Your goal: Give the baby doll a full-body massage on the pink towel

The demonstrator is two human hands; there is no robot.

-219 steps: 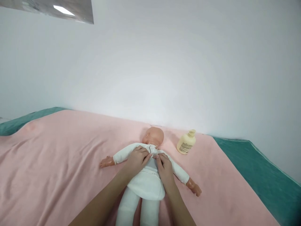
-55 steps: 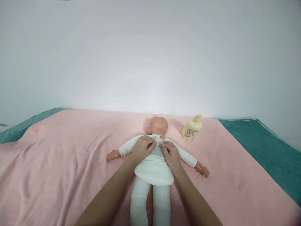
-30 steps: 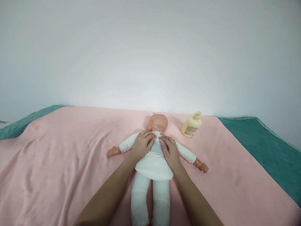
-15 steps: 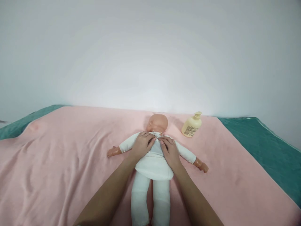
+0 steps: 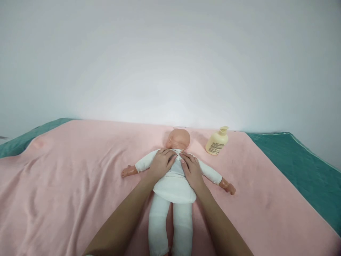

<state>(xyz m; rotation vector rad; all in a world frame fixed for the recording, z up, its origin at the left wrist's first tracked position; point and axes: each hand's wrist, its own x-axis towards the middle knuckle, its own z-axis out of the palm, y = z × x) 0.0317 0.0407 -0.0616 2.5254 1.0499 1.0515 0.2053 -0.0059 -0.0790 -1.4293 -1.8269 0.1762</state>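
Observation:
A baby doll (image 5: 174, 188) with a white cloth body lies stretched out, the back of its bald head toward me and its arms spread to both sides. My left hand (image 5: 162, 163) rests flat on the left side of its upper back, fingers extended toward the neck. On the right side of the upper back lies my right hand (image 5: 192, 169), its fingers also laid out and the thumb a little apart. Between the two hands a strip of the doll's back shows. Neither hand grips anything.
A pale yellow pump bottle (image 5: 217, 141) stands right of the doll's head. Under everything spreads a pink blanket (image 5: 80, 170) with folds at the left. Green cloth (image 5: 295, 160) shows at both sides, and a plain wall (image 5: 170, 60) rises behind.
My fingertips have shifted very slightly beside the doll's neck. Both hands otherwise stay on its upper back, and the doll and bottle keep their places.

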